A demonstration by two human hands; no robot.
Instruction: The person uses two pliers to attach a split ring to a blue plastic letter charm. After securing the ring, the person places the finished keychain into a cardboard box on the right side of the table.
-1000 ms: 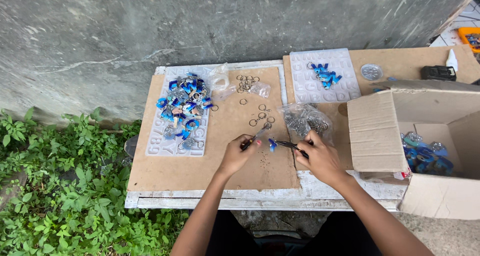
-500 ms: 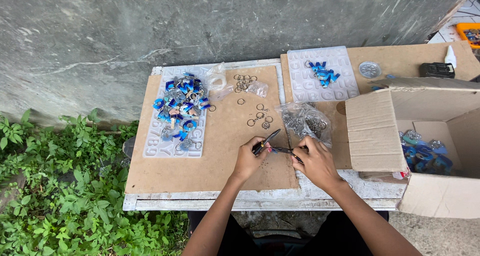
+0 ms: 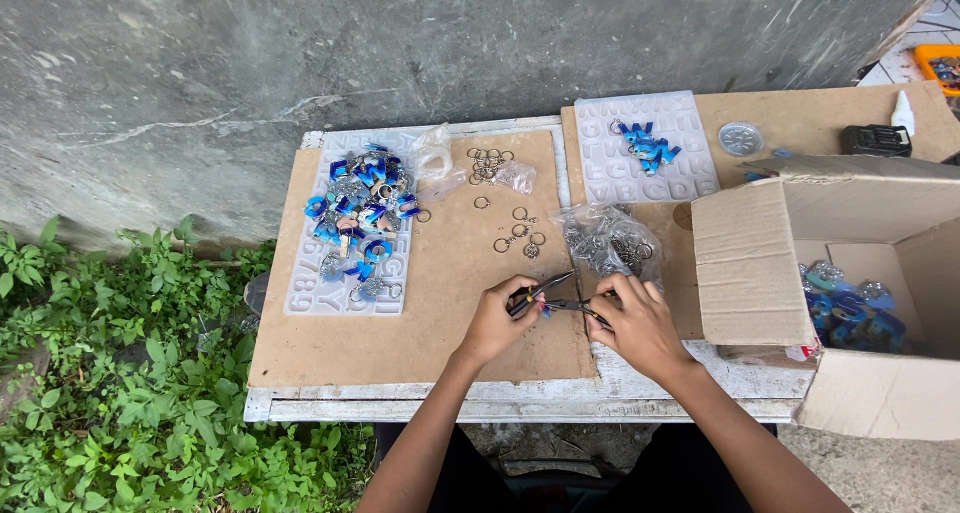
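A: Head view: what has changed?

B: The hands sit nearer the board's near edge than a second ago. The left hand [image 3: 497,321] is closed on pliers [image 3: 541,293]; the right hand [image 3: 637,325] grips a second pair [image 3: 577,307]. The tips meet over a small blue piece [image 3: 546,311], too small to make out.

A: Meaning?

B: Likely they're working a ring onto it.

A: Packages?

B: An open cardboard box [image 3: 760,263] on the right holds blue pieces. A clear bag [image 3: 608,241] lies just beyond the hands. Far left, a blue pile [image 3: 362,211] sits on a white mould [image 3: 348,291]; loose rings [image 3: 518,233] lie between.
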